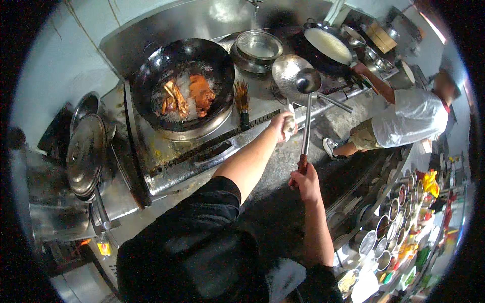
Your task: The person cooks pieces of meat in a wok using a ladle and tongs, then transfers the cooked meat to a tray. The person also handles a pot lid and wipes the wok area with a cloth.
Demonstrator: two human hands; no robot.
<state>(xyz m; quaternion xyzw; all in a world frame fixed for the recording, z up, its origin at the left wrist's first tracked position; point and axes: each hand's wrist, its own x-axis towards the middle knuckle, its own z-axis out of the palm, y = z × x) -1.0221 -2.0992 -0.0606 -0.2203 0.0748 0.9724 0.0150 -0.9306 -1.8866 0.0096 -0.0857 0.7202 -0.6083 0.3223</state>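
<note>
My left hand (284, 127) grips a white cloth (290, 125), which seems to be wrapped around the handle of a shiny metal wok (286, 70). This wok is over the stove's front edge, to the right of the large black wok. In my right hand (307, 181) is a long metal ladle (307, 113), held by its wooden grip. The ladle's dark bowl overlaps the shiny wok in view; whether they touch I cannot tell. Browned pieces of meat (201, 92), one with bone showing, sit in bubbling liquid in the large black wok (147, 87).
A wok brush (242, 102) stands by the black wok. Behind lies a round metal pot (259, 47). To the right, a co-worker (409, 117) reaches toward a wok of pale liquid (327, 45). Stacked lids (87, 151) stand left; several metal containers (367, 242) fill the right-hand counter.
</note>
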